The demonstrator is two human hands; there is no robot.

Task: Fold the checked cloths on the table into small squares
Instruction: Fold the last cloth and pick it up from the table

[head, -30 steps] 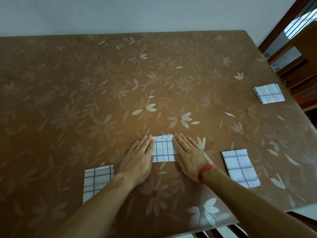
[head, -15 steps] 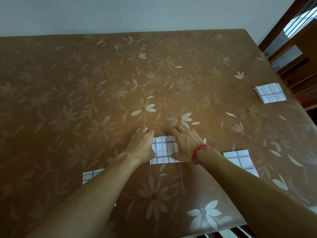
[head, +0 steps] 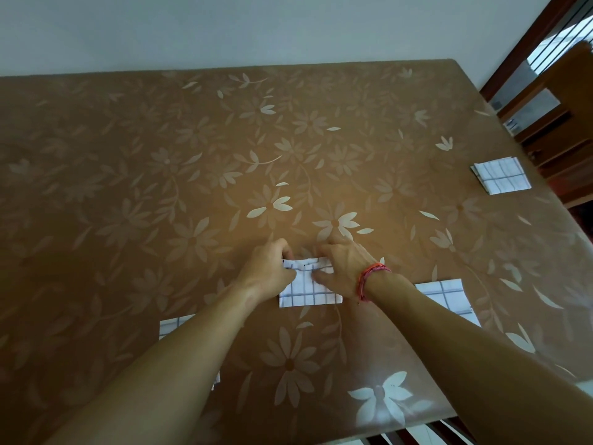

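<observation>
Centre cloth: the checked cloth you are working on (head: 308, 289) lies flat on the table (head: 128, 187), a little right of the middle and closer to the near edge than to the far one.
Left hand: your left hand (head: 269, 268) is curled over the far left corner of the centre cloth and pinches it.
Right hand: your right hand (head: 340, 268), the one with the red wristband (head: 372, 281), pinches the far right corner in the same way.
Far edge: between your hands the cloth's far edge is raised and slightly rumpled; its near edge rests on the table.
Key relation: the cloth sits directly under and just nearer to you than your fingers, and it looks wider left to right than front to back. Both hands are equally close, one per corner, so the likely fold carries the far edge back toward you onto the near edge.
Other cloths: one (head: 175, 326) lies by the near edge to the left, one (head: 446, 293) just right of your right wrist, one (head: 500, 175) at the right edge, well apart.
Hidden: your fingertips are tucked behind the knuckles, and your forearms cover much of the two near cloths, so you cannot judge their fold.
</observation>
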